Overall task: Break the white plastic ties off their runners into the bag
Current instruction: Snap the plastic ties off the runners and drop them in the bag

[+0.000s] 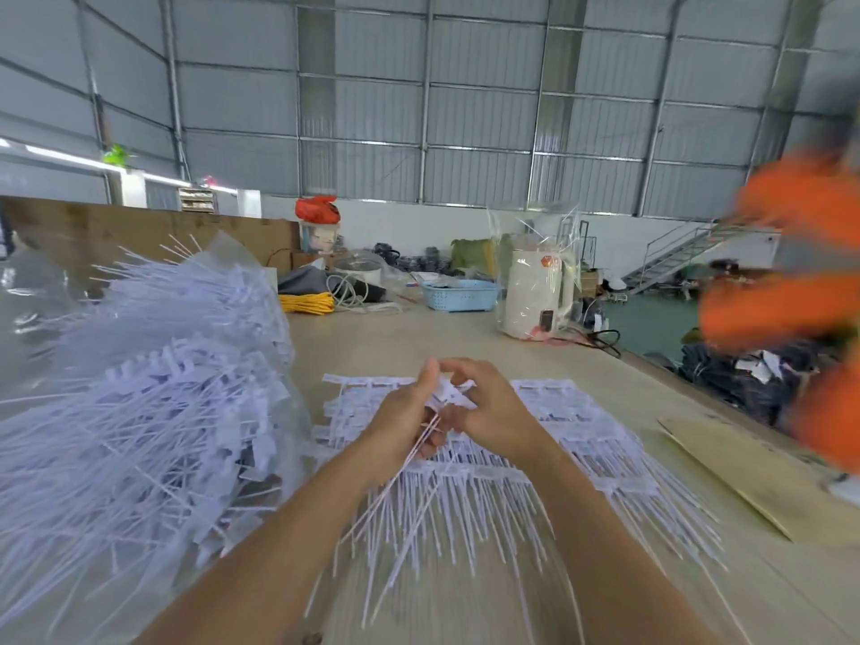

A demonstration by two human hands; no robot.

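Both forearms enter from six o'clock and meet at the centre of the worktable [419,337]. Left hand [409,414] has its fingers curled round a small bundle of white ties [421,451], whose tails trail back toward the camera. Right hand [488,412] pinches the head end of that bundle just beside the left thumb; whether a runner piece lies inside the pinch cannot be told. The two hands are touching.

Beneath and beyond the hands, from five to one o'clock, sheets of unbroken ties on their runners [549,402] lie flat on the table, tails pointing toward the camera. At nine o'clock a clear plastic bag [242,258] lies open, heaped with loose ties.

Judgement: the step in hand is the snapping of ties from a runner, with a handful gathered. The next move calls for a twist or pull to free the heads, then a carry to nine o'clock for release into the bag mouth. Much stock remains on the table.

An orange, blurred figure [791,300] stands at three o'clock, apart from the work.
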